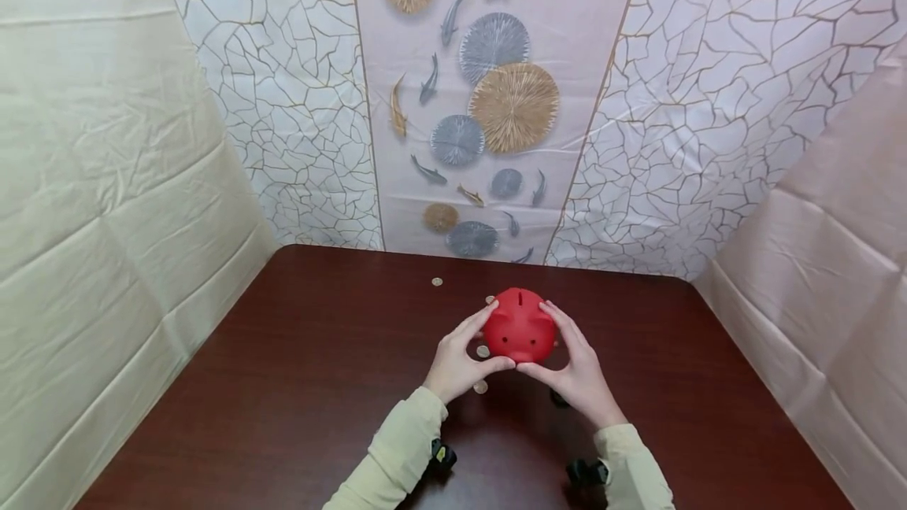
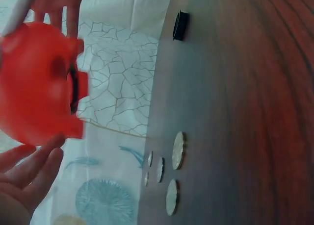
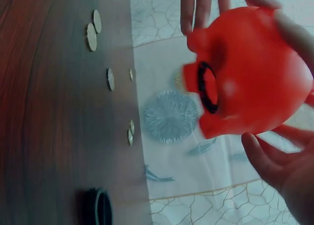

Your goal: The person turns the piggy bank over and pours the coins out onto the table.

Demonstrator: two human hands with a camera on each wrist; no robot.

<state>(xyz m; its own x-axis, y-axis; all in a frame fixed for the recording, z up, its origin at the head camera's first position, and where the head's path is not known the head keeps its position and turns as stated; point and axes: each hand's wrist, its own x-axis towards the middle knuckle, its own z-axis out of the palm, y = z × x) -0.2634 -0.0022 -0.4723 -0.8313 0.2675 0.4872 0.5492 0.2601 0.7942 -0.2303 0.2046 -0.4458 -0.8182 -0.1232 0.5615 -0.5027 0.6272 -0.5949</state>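
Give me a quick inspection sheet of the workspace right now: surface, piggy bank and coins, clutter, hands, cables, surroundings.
Surface: dark reddish-brown wooden table, glossy.
Job's things: red piggy bank held off the table between both hands, slot on top; the wrist views show a round black-rimmed hole in its underside. Loose coins lie on the table under and behind it, one coin farther back.
Clutter: small black round plug lying on the table near the hands.
Hands: left hand and right hand each curl round a side of the bank.
Cables: nothing seen.
Surroundings: cloth backdrop with fish and discs; plain sheets at both sides.
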